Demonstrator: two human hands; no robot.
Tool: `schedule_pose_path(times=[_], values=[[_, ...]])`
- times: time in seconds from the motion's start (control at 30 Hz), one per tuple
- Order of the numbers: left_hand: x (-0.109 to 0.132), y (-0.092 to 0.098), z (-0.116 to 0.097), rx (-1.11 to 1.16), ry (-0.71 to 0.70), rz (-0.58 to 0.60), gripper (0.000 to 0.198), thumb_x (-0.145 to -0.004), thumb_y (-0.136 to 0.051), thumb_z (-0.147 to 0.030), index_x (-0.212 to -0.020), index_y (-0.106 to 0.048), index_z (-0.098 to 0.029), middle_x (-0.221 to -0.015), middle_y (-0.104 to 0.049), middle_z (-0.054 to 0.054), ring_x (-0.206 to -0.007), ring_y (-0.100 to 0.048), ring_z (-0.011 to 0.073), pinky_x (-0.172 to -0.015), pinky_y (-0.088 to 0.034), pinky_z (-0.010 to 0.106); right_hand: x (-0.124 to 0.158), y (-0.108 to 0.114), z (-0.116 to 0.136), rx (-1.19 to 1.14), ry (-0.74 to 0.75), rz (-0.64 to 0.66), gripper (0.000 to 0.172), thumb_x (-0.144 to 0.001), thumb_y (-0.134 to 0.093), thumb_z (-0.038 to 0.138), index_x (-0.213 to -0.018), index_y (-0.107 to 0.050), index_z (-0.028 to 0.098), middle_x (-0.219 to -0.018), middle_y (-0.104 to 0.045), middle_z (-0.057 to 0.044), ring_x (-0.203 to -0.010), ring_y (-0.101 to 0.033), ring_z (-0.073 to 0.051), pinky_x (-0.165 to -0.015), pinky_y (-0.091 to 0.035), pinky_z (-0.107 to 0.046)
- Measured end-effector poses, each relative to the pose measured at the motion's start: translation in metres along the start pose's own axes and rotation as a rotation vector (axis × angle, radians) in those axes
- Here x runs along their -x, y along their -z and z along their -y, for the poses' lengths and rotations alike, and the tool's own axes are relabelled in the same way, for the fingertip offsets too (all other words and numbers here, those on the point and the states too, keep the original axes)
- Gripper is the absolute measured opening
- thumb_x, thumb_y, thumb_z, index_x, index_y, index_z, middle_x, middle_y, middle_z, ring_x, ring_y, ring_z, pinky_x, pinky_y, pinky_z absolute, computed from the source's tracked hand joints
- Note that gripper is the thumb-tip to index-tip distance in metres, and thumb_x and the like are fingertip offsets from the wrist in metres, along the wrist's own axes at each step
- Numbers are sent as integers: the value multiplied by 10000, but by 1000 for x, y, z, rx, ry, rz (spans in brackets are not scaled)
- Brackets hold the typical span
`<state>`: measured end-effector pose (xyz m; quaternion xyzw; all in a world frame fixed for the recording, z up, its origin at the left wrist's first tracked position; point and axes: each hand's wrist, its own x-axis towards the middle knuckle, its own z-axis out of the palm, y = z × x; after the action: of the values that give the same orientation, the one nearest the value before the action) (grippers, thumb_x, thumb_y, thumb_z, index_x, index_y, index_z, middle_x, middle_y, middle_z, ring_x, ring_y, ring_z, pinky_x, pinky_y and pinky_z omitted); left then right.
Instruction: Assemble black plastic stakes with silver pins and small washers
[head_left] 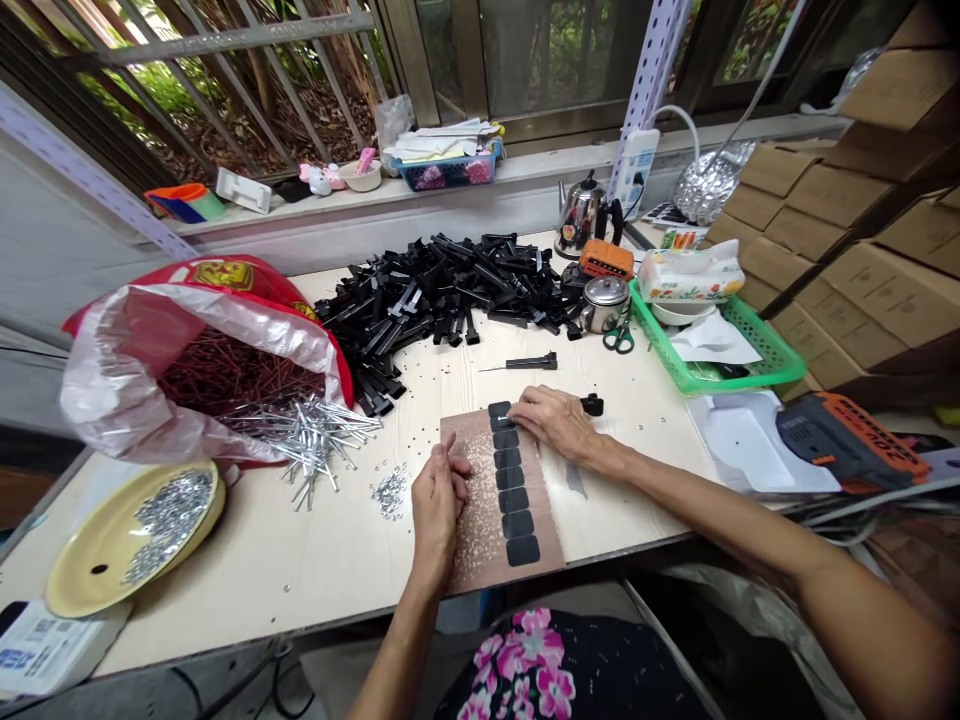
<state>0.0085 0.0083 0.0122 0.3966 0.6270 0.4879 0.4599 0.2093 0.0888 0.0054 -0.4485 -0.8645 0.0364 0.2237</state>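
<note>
My right hand [555, 420] reaches over the top end of a row of black rounded squares [515, 500], which lie on a brown board [472, 540]. Its thumb and fingertips are pinched together at the upper squares, by a small shiny bit; what they hold is too small to name. My left hand [437, 500] is at the board's left edge with its fingers curled in, and anything inside them is hidden. A black plastic part [531, 361] with a thin metal rod lies beyond the board. Small metal pieces [390, 492] form a little pile left of my left hand.
Black plastic parts [450, 285] are heaped at the back. A red bag [225, 275] spills long metal rods [315, 440]. A yellow dish [82, 560] holds small metal pieces. Green scissors [619, 340], a green basket [787, 362], an orange-black tool [851, 440] and cardboard boxes [862, 300] stand right.
</note>
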Motion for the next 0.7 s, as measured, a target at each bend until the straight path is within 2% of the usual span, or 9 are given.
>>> schedule_pose_path(times=[0.07,0.13,0.27,0.3,0.33,0.43,0.53,0.6,0.7], values=[[1,-2,3,-70,-47,-25,589,-834,-429,-628,-997,-664,-114,-533,-484,-35,-444,-425,93,-476,-390,222,-4,-4,-7,41,31,40,246,-949,-467,302,-861,-667,191,-844,-603,-32,-759,-484,-141,-623,-343,-258],[2,-4,6,-128,-86,-63,559,-863,-393,-606,-947,-666,-125,-501,-442,-49,-472,-445,106,-572,-429,245,2,-8,-7,35,117,77,263,-959,-442,246,-827,-655,164,-781,-592,-28,-724,-463,-134,-590,-331,-249],[3,-5,10,-225,-111,-104,555,-899,-327,-580,-1000,-643,-135,-541,-451,-45,-501,-446,117,-575,-399,255,29,-7,6,-17,497,151,279,-971,-358,135,-902,-628,152,-773,-574,-18,-744,-460,-129,-571,-334,-240],[3,-5,10,-246,-111,-102,561,-898,-322,-584,-997,-644,-135,-555,-461,-39,-512,-455,122,-568,-391,256,30,-5,8,-27,536,166,278,-970,-352,128,-910,-622,155,-786,-573,-17,-752,-463,-129,-573,-338,-238],[3,-4,11,-260,-113,-101,568,-894,-322,-592,-988,-646,-136,-562,-466,-34,-517,-463,127,-563,-387,259,29,-3,8,-38,528,179,274,-970,-355,131,-902,-619,156,-792,-571,-16,-753,-464,-127,-573,-342,-234],[2,-5,10,-252,-116,-107,562,-882,-339,-604,-967,-646,-141,-542,-449,-43,-508,-470,130,-582,-400,265,15,0,-1,-60,385,198,279,-970,-371,152,-836,-617,152,-805,-573,-24,-755,-472,-123,-580,-354,-222],[2,-6,10,-153,-88,-101,531,-871,-378,-599,-930,-639,-140,-527,-440,-49,-490,-456,117,-558,-404,248,8,-6,-9,-31,384,186,288,-968,-375,157,-832,-629,167,-821,-578,-30,-773,-481,-129,-598,-359,-231],[2,-4,9,-18,-52,-107,502,-867,-399,-590,-961,-620,-149,-574,-471,-41,-457,-415,94,-460,-346,216,14,-11,-8,2,360,147,284,-969,-368,157,-895,-640,191,-823,-574,-25,-747,-482,-126,-595,-362,-234],[5,7,7,120,-52,-188,420,-866,-438,-551,-1019,-599,-194,-695,-513,-25,-453,-382,74,-393,-254,191,28,-12,-1,-29,201,94,256,-966,-373,186,-1016,-624,208,-858,-566,-32,-734,-499,-126,-605,-398,-239]])
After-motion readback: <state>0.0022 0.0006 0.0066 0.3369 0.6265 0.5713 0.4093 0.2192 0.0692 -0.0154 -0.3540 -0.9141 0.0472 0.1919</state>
